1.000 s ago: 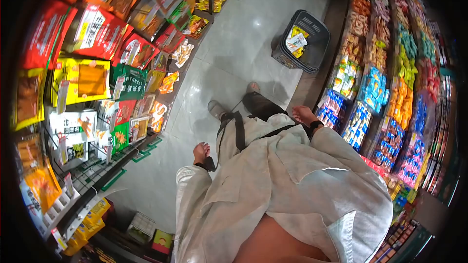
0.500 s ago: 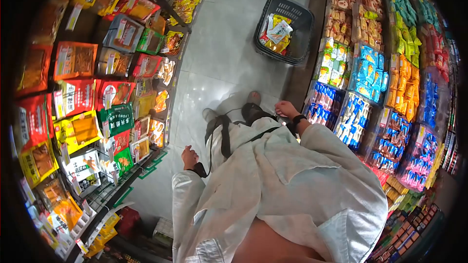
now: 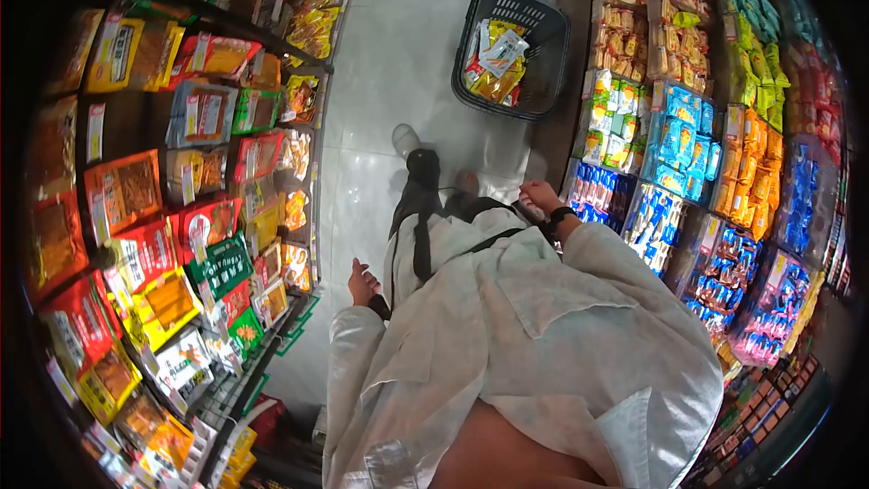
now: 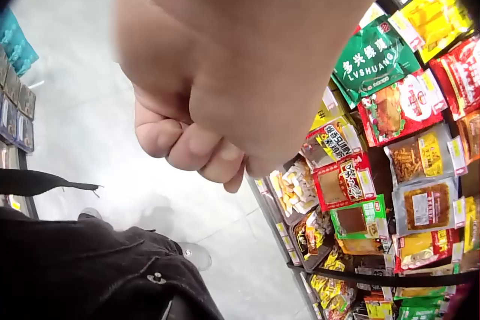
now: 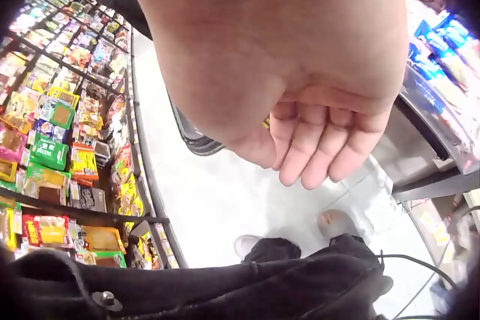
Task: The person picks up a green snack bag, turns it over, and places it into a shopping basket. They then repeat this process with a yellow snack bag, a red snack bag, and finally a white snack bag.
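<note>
The left hand (image 3: 364, 284) hangs beside the person's hip, nearest the left rack, its fingers loosely curled around nothing. In the left wrist view the same hand (image 4: 202, 102) shows its bent fingers over the floor, with packets behind. The right hand (image 3: 539, 196) hangs near the right-hand bins, also holding nothing. Its fingers (image 5: 319, 144) bend loosely in the right wrist view. A dark grey shopping basket (image 3: 547, 68) stands on the floor ahead, apart from both hands. Inside it lie yellow packets and a white packet (image 3: 503, 52).
Flat snack packets, among them a green one (image 3: 220, 267), fill the rack (image 3: 319, 181) on the left. Along the right run clear bins of wrapped snacks, such as blue packets (image 3: 681, 140). Grey tiled floor (image 3: 380, 63) forms the aisle between them.
The view has turned, and the basket now appears further left and slightly higher. One foot has stepped forward. Both hands stay low at the sides, holding nothing.
</note>
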